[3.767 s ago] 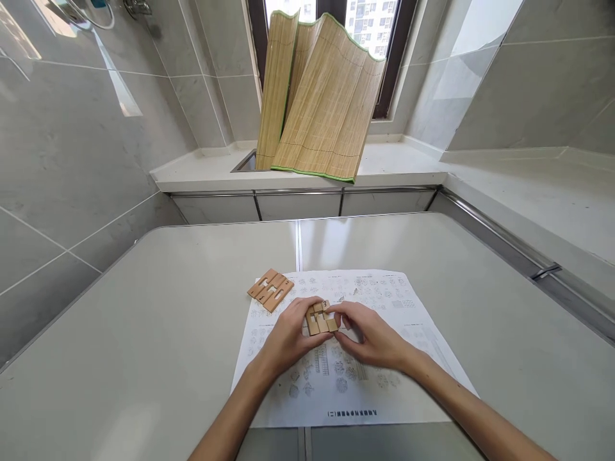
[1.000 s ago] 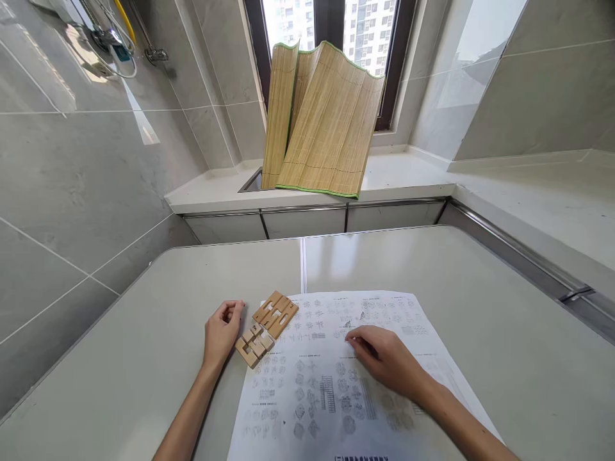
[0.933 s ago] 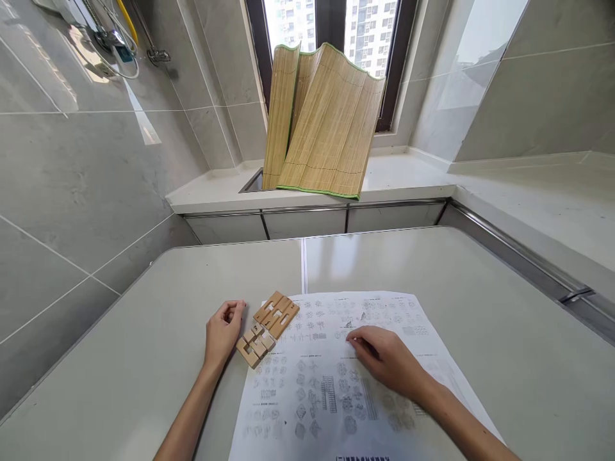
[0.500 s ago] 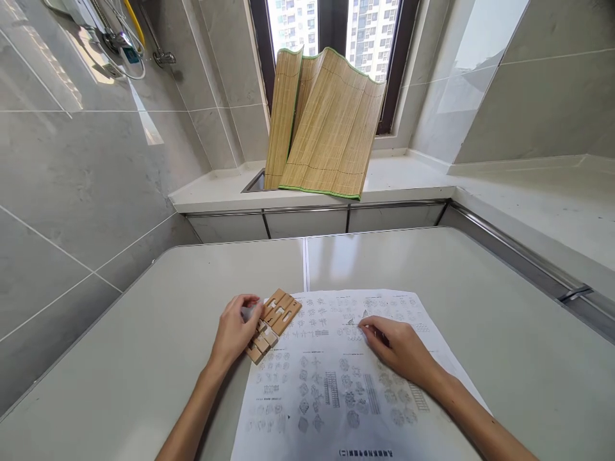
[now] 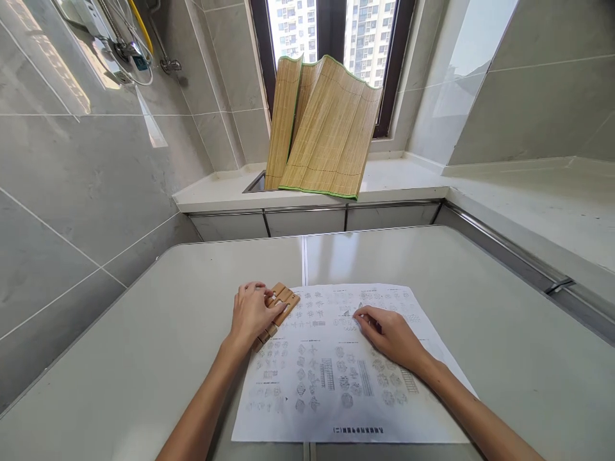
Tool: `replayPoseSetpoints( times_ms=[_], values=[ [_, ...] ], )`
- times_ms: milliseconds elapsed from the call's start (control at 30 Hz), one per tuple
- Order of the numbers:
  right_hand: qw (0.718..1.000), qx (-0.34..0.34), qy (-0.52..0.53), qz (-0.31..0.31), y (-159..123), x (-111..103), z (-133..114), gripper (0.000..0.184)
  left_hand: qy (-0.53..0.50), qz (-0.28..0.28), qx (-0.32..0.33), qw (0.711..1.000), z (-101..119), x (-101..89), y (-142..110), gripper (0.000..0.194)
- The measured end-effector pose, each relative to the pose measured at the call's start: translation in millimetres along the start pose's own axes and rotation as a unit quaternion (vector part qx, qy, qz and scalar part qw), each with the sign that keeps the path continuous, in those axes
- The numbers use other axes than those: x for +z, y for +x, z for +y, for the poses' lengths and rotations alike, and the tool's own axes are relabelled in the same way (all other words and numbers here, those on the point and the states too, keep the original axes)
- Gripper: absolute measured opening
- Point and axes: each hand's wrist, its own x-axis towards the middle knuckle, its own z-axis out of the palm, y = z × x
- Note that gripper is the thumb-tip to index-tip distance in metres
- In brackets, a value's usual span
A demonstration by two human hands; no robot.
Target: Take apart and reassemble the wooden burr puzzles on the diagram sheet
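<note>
My left hand lies over a group of flat wooden puzzle pieces beside the sheet's upper left corner. Its thumb and fingers are bent around one piece, and the palm covers much of the group. Notches and slots show in the exposed wood. A large white printed sheet with rows of small diagrams lies flat on the table. On its upper right part rests my right hand, fingers curled together with the tips against the paper and nothing visible in them.
The pale glossy table has a seam down its middle. Beyond it runs a white ledge, where a folded bamboo mat leans before the window. Grey tiled walls stand on both sides, with a shower fixture at upper left.
My left hand has moved right and forward, from the near edge of the wooden pieces to over them, covering more of them. My right hand stays at nearly the same spot on the sheet.
</note>
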Motion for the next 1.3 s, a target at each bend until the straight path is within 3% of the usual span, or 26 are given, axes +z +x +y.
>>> replayPoseSetpoints(
  times_ms=[300,700,767,933,1033,1200,1300],
  values=[
    [1.000,-0.006,0.002,0.002,0.7,1.4,0.6,0.031,0.008,-0.019,0.030,0.999,13.2,2.3,1.3,0.022],
    [1.000,-0.008,-0.008,-0.001,2.6,3.1,4.1,0.028,-0.030,-0.049,0.138,0.989,75.4,39.8,-48.7,0.026],
    [1.000,-0.011,-0.016,0.003,2.4,3.7,4.5,0.025,-0.062,-0.061,0.153,0.984,82.0,45.8,-55.0,0.018],
    [0.999,-0.023,-0.037,-0.008,1.0,2.8,1.0,0.020,-0.130,-0.059,0.188,0.972,85.6,50.8,-62.2,0.027],
    [0.998,-0.036,-0.038,-0.025,-0.4,0.8,-5.5,0.034,-0.145,-0.064,0.201,0.967,81.4,49.3,-61.7,0.027],
    [0.996,-0.075,-0.027,-0.029,-2.9,4.8,-16.8,0.087,-0.143,-0.058,0.210,0.966,73.8,50.8,-58.4,0.022],
    [0.996,-0.082,-0.032,-0.023,-3.0,9.7,-18.3,0.091,-0.137,-0.033,0.213,0.967,70.3,54.8,-55.6,0.023]
  ],
)
